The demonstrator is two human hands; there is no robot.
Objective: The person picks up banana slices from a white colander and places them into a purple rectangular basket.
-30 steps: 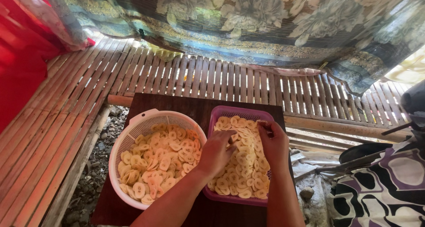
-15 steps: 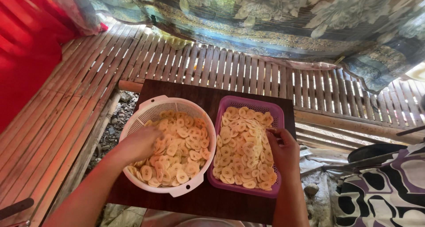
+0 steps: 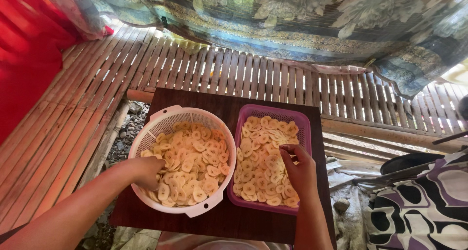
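On the dark board, left hand (image 3: 146, 172) digs into white colander (image 3: 161, 128) slices (image 3: 195, 157), fingers curled.

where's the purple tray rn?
In the head view, the purple tray sits right of centre on the dark wooden board, right beside the white round colander. The right hand rests on its pale slices.

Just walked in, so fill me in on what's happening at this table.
A person is working over two containers of pale yellow sliced chips on a dark wooden board. The left hand is down among the slices in the round white strainer basket. The right hand rests on the slices laid out in the purple rectangular tray, fingertips pinching at one. Bamboo slats surround the board.
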